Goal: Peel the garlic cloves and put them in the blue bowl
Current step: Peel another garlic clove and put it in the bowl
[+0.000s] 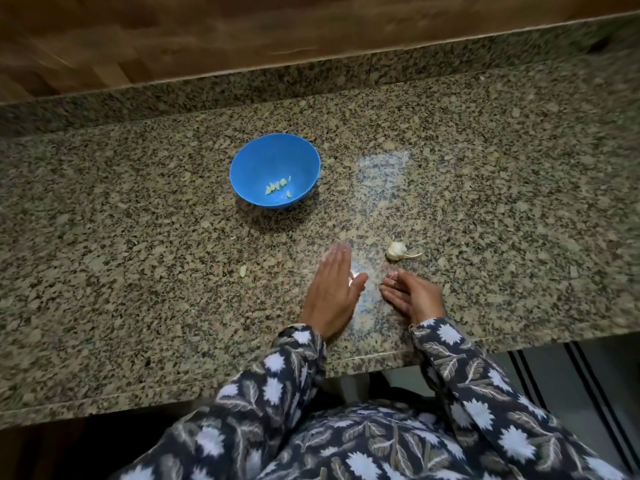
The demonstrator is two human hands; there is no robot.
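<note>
A blue bowl (274, 169) stands on the granite counter (138, 237) and holds several peeled cloves (278, 186). A white garlic head (396, 250) with a dry stem lies to the right, just beyond my right hand. A single loose clove (243, 270) lies left of my left hand. My left hand (332, 289) is flat with straight fingers, edge-on over the counter; something small and pale shows by its thumb. My right hand (412, 296) rests on the counter with fingers straight, pointing left. Neither hand holds anything that I can make out.
The counter's front edge (173, 403) runs close to my body. A raised granite strip and a wooden wall (242, 36) close off the back. A dark gap and metal rails (554, 393) lie below the counter at right.
</note>
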